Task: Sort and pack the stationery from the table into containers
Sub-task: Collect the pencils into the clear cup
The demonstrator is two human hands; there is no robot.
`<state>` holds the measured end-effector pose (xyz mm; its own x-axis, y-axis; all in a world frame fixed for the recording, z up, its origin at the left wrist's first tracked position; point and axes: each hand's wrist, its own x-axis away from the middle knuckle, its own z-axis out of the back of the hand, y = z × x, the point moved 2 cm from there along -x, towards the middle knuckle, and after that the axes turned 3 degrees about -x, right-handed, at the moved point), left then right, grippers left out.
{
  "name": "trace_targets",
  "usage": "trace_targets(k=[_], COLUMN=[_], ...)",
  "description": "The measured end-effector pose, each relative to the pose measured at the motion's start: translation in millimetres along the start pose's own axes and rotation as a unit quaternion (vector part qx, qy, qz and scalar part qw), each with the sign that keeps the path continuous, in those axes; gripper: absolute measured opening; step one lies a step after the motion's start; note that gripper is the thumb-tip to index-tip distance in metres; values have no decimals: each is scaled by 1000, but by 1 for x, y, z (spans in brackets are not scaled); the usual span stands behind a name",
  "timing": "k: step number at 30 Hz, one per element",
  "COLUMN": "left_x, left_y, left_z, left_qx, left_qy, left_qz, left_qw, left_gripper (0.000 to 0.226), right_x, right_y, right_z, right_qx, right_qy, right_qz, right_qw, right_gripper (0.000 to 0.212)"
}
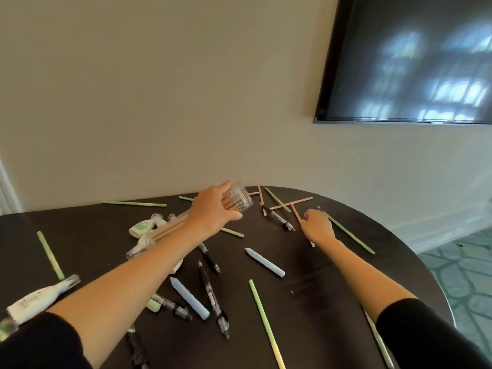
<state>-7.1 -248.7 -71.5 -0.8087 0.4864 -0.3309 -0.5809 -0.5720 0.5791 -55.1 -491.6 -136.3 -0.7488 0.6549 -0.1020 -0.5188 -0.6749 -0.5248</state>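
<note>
beige wall [159, 102], dark wall screen [415, 57], patterned teal floor [463, 275]

**Soft daylight, wide-angle warp**

Even, moderately bright light fills the scene. The screen [415, 57] mirrors bluish window patches, smeared by blur. Below the screen, the dark table [319, 275] carries a dull sheen and only faint, soft-edged shadows. The table rim and the wall [159, 102] left of the screen bow toward the edges. Overall slightly soft.

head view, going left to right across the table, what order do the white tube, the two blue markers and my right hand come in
white tube → nearer blue marker → farther blue marker → right hand
</note>
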Motion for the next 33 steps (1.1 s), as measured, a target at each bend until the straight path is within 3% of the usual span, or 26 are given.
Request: trace_targets(k=[5, 16, 25, 28, 33], left_x=[-22, -61, -56, -50, -44], left_y=[-11, -29, -34, -33, -34], left_z=[-7, 0, 5, 6, 11], left_qx=[-34, -82, -76, -74, -64], left_qy=[2, 6, 6, 13, 30], left_qz=[11, 31, 43, 45, 50], left_qw=[999, 996, 996, 996, 996], left_gripper=[83, 67, 70, 64, 59], right_x=[-33, -82, -56, -38, -11], right_y=[-21, -39, -36, -33, -49], right_z=[-14, -43, -50, -53, -61], right_qx=[-6, 42, -45, -81, -24], right_qy=[18, -43, -17, -30, -92], right_qz=[36, -15, 20, 61, 183], right_qw=[999, 998, 999, 994, 978], right_gripper=[28, 22, 21, 27, 27])
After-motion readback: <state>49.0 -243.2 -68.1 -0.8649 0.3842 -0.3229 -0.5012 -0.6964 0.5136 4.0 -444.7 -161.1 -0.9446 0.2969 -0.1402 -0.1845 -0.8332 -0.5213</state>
